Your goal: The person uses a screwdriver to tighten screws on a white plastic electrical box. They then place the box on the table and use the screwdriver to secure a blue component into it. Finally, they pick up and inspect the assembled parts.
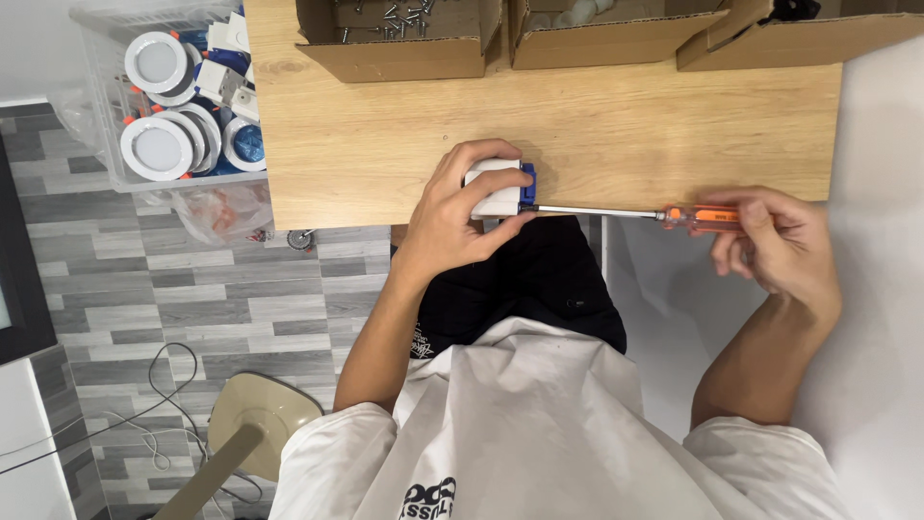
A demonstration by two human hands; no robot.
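Centrally, one white box (494, 188) in left hand (460, 220); one screwdriver (664, 216), right hand (780, 246)

Left hand (460, 214) clasps a white-and-blue box (500, 188) on the wooden surface (385, 144); right hand (780, 246) drives an orange-handled screwdriver (664, 215) into it.

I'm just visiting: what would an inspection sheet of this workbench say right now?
Surface: wooden table, mostly bare.
Job's things: small white and blue box; orange-handled screwdriver, tip at the box's blue end.
Clutter: three cardboard boxes at the far edge, one with screws.
Grippers: left hand grips the box; right hand grips the screwdriver handle.
Cables: thin cable on the tiled floor.
Surroundings: clear bin of round white lamps, a stool.
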